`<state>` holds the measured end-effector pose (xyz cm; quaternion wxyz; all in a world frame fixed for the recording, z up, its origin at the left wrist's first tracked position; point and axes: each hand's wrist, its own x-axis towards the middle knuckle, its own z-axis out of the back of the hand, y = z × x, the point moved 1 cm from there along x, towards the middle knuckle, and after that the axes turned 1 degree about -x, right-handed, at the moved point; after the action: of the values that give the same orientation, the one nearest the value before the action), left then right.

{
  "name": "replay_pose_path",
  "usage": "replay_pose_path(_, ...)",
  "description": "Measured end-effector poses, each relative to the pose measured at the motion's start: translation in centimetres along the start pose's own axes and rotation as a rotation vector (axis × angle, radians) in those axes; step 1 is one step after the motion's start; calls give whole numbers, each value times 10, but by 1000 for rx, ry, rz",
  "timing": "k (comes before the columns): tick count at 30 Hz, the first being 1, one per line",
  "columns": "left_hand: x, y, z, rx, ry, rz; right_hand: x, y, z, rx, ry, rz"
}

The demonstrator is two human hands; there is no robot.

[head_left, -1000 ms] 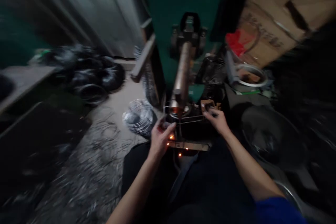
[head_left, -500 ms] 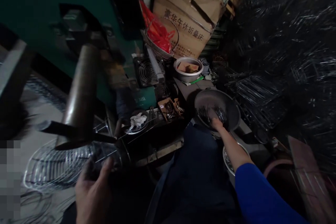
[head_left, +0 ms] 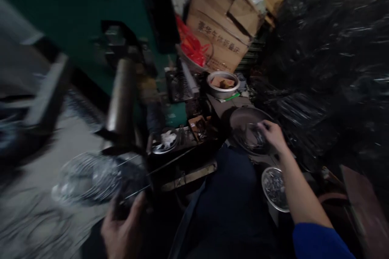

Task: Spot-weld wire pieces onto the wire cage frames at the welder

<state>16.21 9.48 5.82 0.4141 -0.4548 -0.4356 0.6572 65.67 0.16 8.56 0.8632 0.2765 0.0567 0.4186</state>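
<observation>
While the left hand grips a wire frame below the green machine, the right hand dips into the dark bowl of small wires; I cannot tell if its fingers hold any; this looks like picking; lifting wires needs a firm pinch.

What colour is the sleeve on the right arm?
The sleeve is blue; the head view shows it best.

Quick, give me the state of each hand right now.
Left hand: closed on a thin silver wire frame.
Right hand: fingers curled inside the dark round metal pan; grip cannot be told.
</observation>
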Motion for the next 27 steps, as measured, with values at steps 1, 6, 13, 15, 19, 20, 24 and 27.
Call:
replay_pose_path(1, -6, 3, 2, -71, 27, 5, -6, 24, 2, 154, 19, 116)
replay_pose_path(6, -17, 12, 6, -273, 146, -21, -34, 143, -46, 624, 237, 267)
replay_pose_path(13, -18, 19, 20, -409, 162, -22, -67, 215, -156, 897, 449, 231)
replay_pose_path(15, -16, 23, 22, -433, 167, -22, -68, 214, -170, 906, 454, 203)
replay_pose_path(19, -8, 27, 21, -470, 182, -12, -62, 209, -181, 940, 452, 165)
replay_pose_path(20, -7, 28, 19, -475, 185, -13, -61, 209, -182, 956, 447, 158)
replay_pose_path(24, -1, 29, 12, -484, 216, -25, -53, 208, -185, 993, 441, 138)
replay_pose_path(27, 1, 29, 8, -485, 226, -35, -47, 207, -186, 999, 455, 126)
